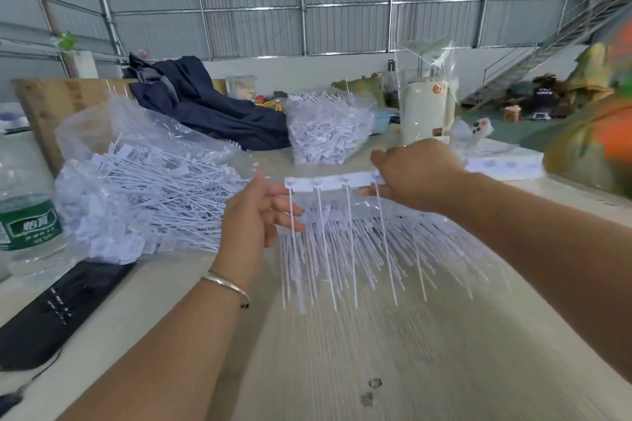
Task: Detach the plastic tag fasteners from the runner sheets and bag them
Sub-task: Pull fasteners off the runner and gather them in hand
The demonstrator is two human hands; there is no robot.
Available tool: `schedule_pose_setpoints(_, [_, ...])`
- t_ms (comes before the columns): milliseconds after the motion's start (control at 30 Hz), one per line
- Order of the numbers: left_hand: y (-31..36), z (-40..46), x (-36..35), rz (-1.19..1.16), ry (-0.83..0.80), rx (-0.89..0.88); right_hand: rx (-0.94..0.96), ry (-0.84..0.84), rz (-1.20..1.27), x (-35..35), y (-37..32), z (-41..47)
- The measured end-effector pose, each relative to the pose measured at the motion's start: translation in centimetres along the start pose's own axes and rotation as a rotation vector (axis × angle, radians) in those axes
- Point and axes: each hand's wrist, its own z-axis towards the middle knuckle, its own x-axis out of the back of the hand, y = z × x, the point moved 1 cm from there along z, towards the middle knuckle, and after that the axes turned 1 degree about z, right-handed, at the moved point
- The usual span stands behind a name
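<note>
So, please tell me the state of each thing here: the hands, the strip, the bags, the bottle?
Left hand: pinches one fastener stem.
Right hand: grips the strip's end.
Fastener strip: held up, four fasteners attached.
Left bag: open, lying down, filled.
Far bag: upright, full.
Water bottle: upright.

White runner sheet (333, 182) held level, four fasteners (350, 239) hanging
</note>
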Motion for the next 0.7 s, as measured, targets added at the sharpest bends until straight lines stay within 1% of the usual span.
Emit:
schedule_pose_setpoints(33, [-0.1,0.0,0.1,0.04,-0.026,0.028,-0.01,-0.011,0.039,-1.1,-0.7,0.0])
schedule_pose_setpoints(67, [-0.2,0.0,0.2,0.12,-0.042,0.019,-0.012,-0.012,0.087,-2.1,-1.5,-0.1])
schedule_pose_setpoints(133, [-0.5,-0.5,0.2,0.283,-0.053,-0.044,-0.024,-0.019,0.219,-3.7,-3.0,-0.6])
schedule_pose_setpoints(167, [-0.6,-0.6,0.2,0.326,-0.055,-0.066,-0.046,-0.044,0.313,-4.2,-3.6,-1.0])
schedule_pose_setpoints(200, [-0.6,-0.6,0.2,0.354,-0.06,-0.083,-0.091,-0.084,0.457,-4.7,-4.0,-1.4])
schedule_pose_setpoints(233, [-0.6,-0.7,0.1,0.377,-0.069,-0.095,-0.155,-0.133,0.661,-5.1,-4.2,-1.9])
schedule_pose_setpoints(300, [-0.5,-0.9,-0.2,0.403,-0.1,-0.109,-0.272,-0.17,1.171,-5.2,-4.0,-3.0])
schedule_pose_setpoints(333, [-0.5,-0.9,-0.4,0.404,-0.112,-0.119,-0.309,-0.145,1.381,-4.9,-3.9,-3.5])
schedule_pose_setpoints(367, [-0.6,-1.0,-0.6,0.405,-0.12,-0.135,-0.337,-0.103,1.533,-4.5,-3.7,-3.8])
schedule_pose_setpoints(467, [-0.7,-1.2,-1.0,0.438,-0.127,-0.205,-0.409,0.037,1.833,-3.5,-3.1,-4.3])
schedule_pose_setpoints(500, [-0.8,-1.1,-1.0,0.45,-0.123,-0.217,-0.412,0.055,1.904,-3.3,-2.9,-4.3])
schedule_pose_setpoints(567, [-1.1,-1.0,-1.0,0.458,-0.134,-0.199,-0.405,0.048,1.956,-3.1,-3.1,-4.2])
schedule_pose_setpoints(600, [-1.2,-1.1,-1.0,0.458,-0.152,-0.174,-0.391,0.042,1.93,-3.1,-3.5,-4.2])
schedule_pose_setpoints(700, [-1.6,-1.0,-0.9,0.383,-0.215,-0.049,-0.272,-0.022,1.728,-3.6,-5.0,-4.0])
